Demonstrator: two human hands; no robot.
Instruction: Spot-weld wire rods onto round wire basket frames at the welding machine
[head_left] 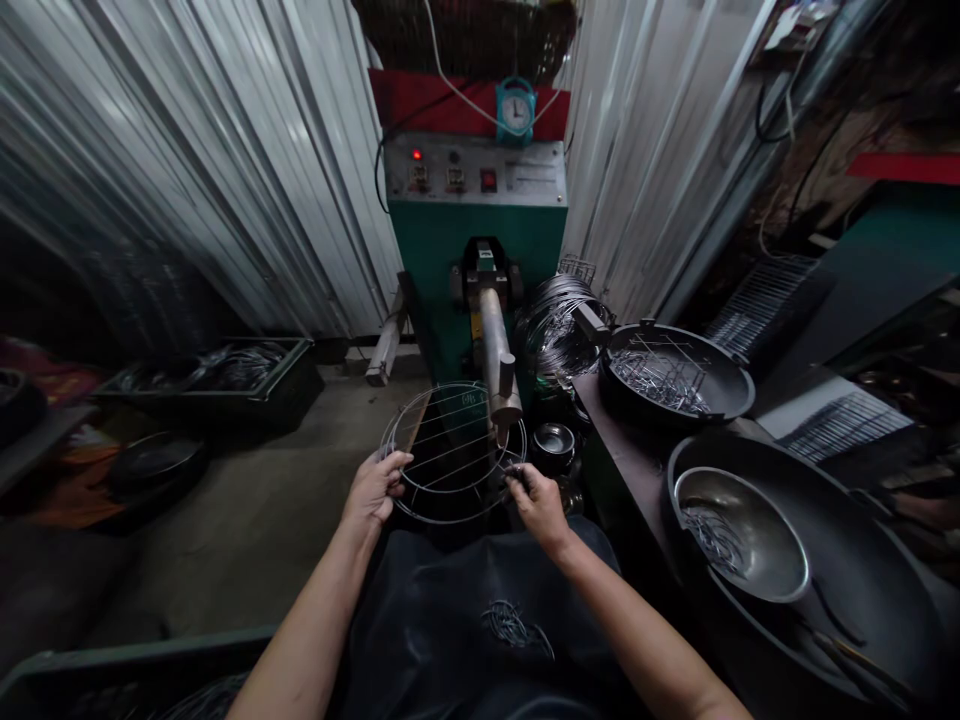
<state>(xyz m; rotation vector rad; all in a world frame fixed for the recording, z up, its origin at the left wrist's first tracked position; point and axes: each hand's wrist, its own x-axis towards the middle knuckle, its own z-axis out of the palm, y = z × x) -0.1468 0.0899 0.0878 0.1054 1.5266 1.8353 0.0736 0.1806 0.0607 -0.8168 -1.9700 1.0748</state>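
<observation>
A round wire rack (439, 490), with parallel bars across its ring, is held in front of a spot welder (480, 225). My left hand (375, 485) is closed on the left side of the rack's rim, thumb on top. At the right rim, my right hand (536, 498) pinches its fingers together; a small dark piece may be between them, too small to make out. Just above that rim is the tip of the welder's arm (495, 350); contact cannot be told. Several short bent wire pieces (514, 625) lie on the dark apron (427, 610) over my lap.
Right of me, a black pan (727, 375) holds wire pieces. Nearer, a metal bowl (780, 560) with bent wires sits inside a large wok (862, 600). Coiled wire (555, 320) stands beside the welder. A green crate (292, 385) of wire parts is on the left floor.
</observation>
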